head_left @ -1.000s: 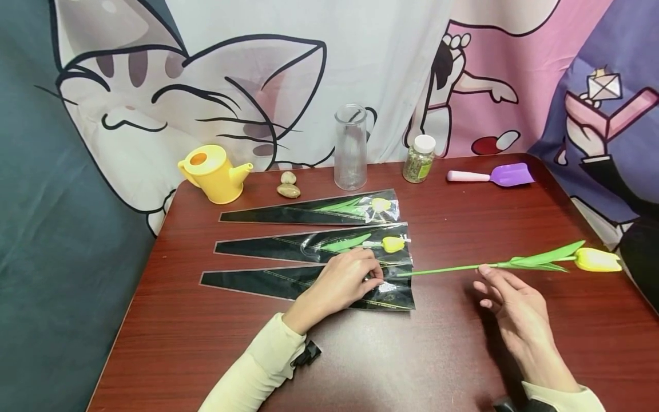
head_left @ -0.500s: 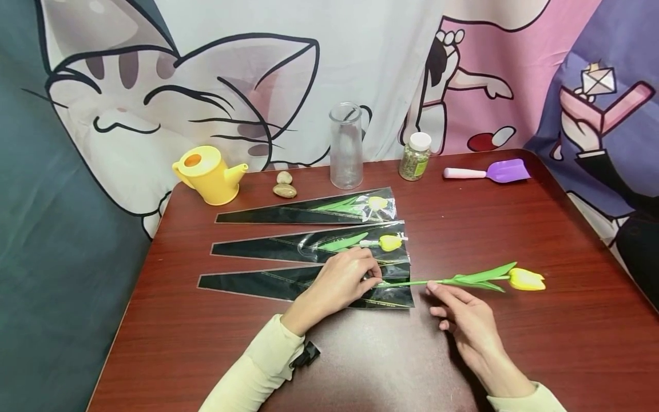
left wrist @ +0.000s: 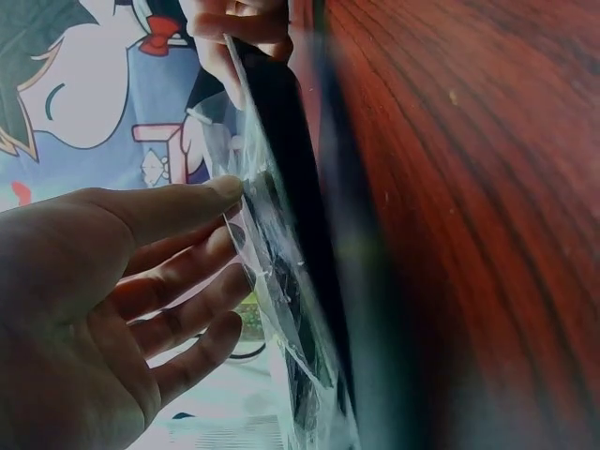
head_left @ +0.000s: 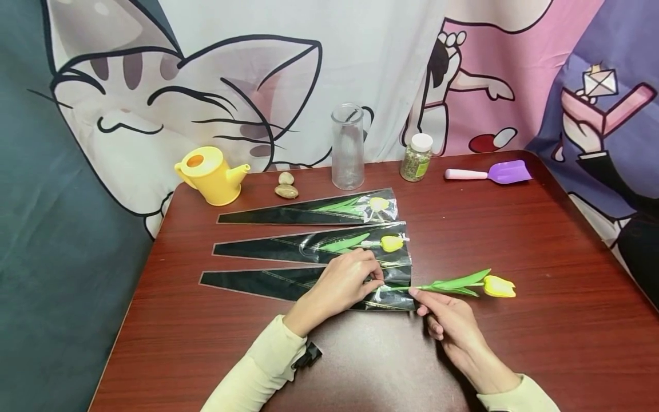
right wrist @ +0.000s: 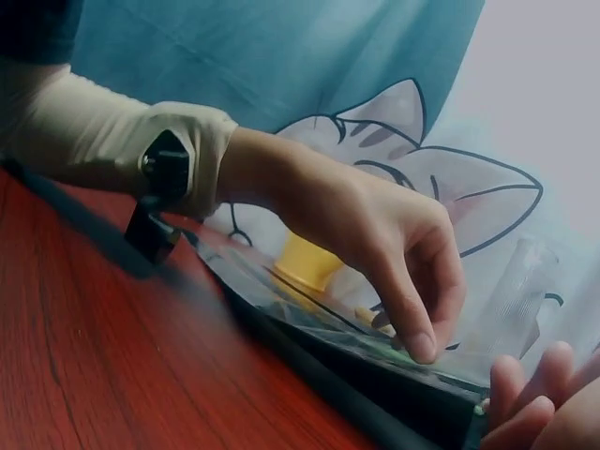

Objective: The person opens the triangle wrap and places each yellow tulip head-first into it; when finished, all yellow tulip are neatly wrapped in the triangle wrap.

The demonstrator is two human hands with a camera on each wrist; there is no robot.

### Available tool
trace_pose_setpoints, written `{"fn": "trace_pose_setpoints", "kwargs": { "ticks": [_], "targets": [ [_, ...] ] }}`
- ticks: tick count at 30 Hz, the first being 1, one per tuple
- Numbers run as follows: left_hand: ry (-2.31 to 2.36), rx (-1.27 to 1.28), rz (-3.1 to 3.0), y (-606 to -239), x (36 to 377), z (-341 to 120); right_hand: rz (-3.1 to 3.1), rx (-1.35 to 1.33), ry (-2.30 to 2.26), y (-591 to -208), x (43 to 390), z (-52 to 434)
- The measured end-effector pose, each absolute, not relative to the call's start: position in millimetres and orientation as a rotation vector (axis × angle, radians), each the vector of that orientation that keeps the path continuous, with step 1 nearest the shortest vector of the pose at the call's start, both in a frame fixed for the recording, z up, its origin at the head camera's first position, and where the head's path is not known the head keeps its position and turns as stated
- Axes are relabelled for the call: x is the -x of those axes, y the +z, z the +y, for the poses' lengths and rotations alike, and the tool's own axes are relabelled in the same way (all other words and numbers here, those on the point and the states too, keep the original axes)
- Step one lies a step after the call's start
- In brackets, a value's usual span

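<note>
My left hand [head_left: 344, 281] pinches the clear front film of the nearest black flower sleeve [head_left: 242, 281] close to its wide right end; the left wrist view shows this film [left wrist: 267, 253] lifted off the dark back. My right hand [head_left: 455, 325] holds a yellow artificial tulip [head_left: 498, 286] by its green stem between thumb and fingers. The stem's lower part lies inside the sleeve mouth, while leaves and bloom are outside, to the right. Behind, two more sleeves, the middle one [head_left: 257, 248] and the far one [head_left: 268, 217], each contain a yellow tulip.
Along the back edge stand a yellow watering can [head_left: 211, 176], two stones [head_left: 286, 190], a clear glass vase [head_left: 348, 151] and a white-capped jar [head_left: 417, 159]. A purple shovel [head_left: 507, 171] lies at the back right. A printed curtain [head_left: 226, 86] hangs behind the table.
My right hand has moved left with the tulip, bringing the stem into the mouth of the nearest sleeve. The left hand has kept its place on the film.
</note>
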State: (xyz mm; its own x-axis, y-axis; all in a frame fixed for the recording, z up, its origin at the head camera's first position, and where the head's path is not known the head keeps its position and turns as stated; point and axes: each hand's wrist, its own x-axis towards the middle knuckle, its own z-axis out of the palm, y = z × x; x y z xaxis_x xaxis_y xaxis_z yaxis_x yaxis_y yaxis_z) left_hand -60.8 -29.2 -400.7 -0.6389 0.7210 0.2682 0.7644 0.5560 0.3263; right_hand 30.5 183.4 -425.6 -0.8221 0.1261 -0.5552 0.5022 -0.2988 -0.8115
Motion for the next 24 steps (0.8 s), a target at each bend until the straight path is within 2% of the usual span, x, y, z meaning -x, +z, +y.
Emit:
{"fn": "trace_pose_setpoints", "kwargs": {
  "ticks": [9,13,18,24],
  "targets": [
    [-0.613,1.278,-2.67,-402,61,-30,1.766,-0.731,-2.048,-426,-34,190],
    [-0.622,1.28,-2.672,-403,62,-30,1.91,-0.605,-1.991,-417,-35,201],
    [-0.621,1.279,-2.673,-404,62,-30,2.438,-0.194,-1.822,-401,-32,237],
    [-0.618,1.28,-2.679,-403,62,-30,3.297,0.439,-1.029,-396,-24,284]
  ]
}}
